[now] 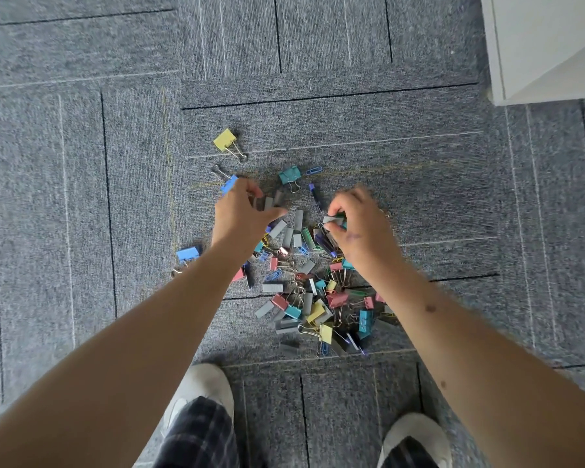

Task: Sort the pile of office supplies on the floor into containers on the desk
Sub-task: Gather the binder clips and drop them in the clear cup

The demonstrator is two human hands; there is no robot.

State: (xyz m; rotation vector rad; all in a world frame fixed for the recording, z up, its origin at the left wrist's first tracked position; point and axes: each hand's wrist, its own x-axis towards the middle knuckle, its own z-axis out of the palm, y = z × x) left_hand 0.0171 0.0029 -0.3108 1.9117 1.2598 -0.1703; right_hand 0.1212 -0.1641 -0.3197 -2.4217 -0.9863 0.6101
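A pile of office supplies (314,298) lies on the grey carpet: coloured binder clips, grey staple strips, paper clips and a few pens. My left hand (242,214) hovers over the pile's far left edge, fingers curled and apart above grey staple strips (267,202), with nothing clearly held. My right hand (358,224) is pinched on a grey staple strip (331,220) at the pile's far right side. A blue binder clip (229,184) lies just beyond my left fingers.
Stray clips lie apart from the pile: a yellow binder clip (226,140), a teal binder clip (289,175) and a blue binder clip (187,254). A white furniture panel (547,52) stands at the top right. My two shoes (203,390) are near the bottom.
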